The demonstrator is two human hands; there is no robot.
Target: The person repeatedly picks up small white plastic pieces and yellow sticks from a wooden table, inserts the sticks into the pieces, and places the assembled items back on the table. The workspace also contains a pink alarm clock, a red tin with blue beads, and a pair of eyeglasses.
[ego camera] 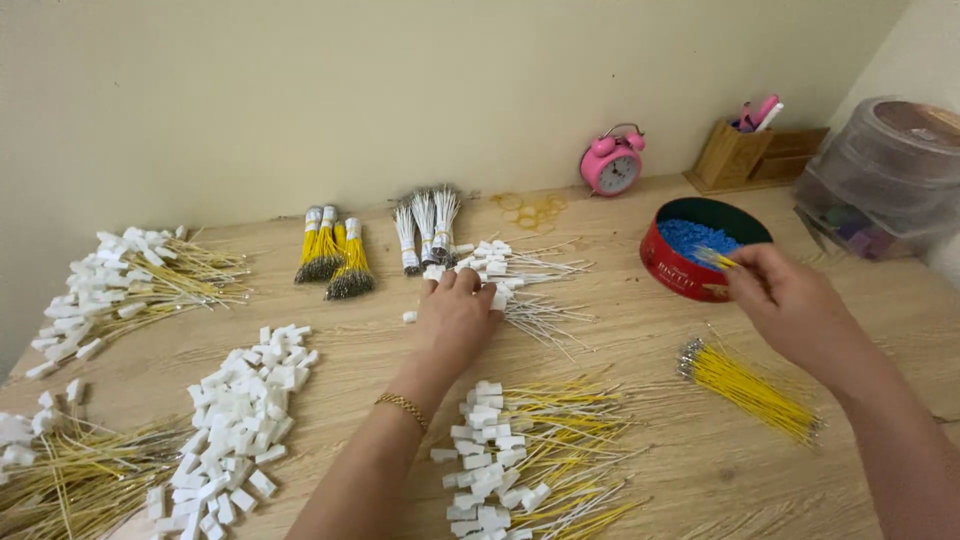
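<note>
Yellow wire [716, 259]: pinched in the right hand [790, 300] over the red tin [680, 270]; keep this grip narrow. Left hand [455, 315] lies flat on white-wire pile [520, 290].

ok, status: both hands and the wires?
Left hand flat on white-capped wires. Right hand pinching a yellow wire over the red tin of blue beads. Nothing between them.

A home desk used for piecework. Beyond the right hand [790, 300] a pink alarm clock [612, 162] and a wooden pen holder [735, 152] stand against a plain wall; wire bundles [335, 255] and white connectors [245, 410] cover the wooden top around the left hand [455, 315].
</note>
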